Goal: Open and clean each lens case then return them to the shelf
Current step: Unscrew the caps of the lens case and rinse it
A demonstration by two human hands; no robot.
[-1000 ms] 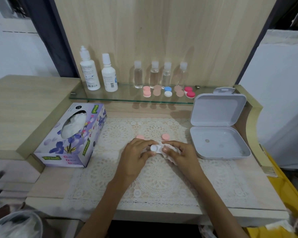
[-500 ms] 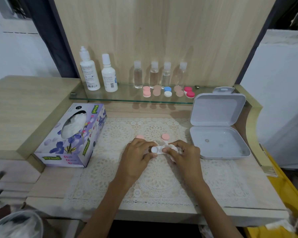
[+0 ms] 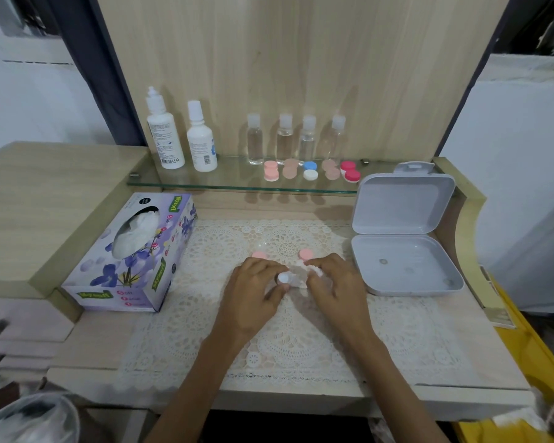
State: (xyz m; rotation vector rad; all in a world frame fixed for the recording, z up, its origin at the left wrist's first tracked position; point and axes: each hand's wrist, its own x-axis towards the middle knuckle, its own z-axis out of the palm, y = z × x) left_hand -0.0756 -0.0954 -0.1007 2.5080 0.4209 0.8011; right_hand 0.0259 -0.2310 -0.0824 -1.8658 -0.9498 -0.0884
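In the head view, the left hand (image 3: 253, 289) pinches a white lens case (image 3: 283, 278) between curled fingers and thumb above the middle of the tabletop (image 3: 87, 334). The right hand (image 3: 336, 282), fingers bent, holds a crumpled tissue (image 3: 301, 278) against it. Two pink caps (image 3: 259, 254) lie just beyond the hands on the lace mat (image 3: 301, 343), five more cases (image 3: 310, 170) sit on the glass shelf (image 3: 237, 183) along the back edge, a tissue box (image 3: 135, 260) stands by the left edge, and an open grey box (image 3: 406, 266) lies by the right edge.
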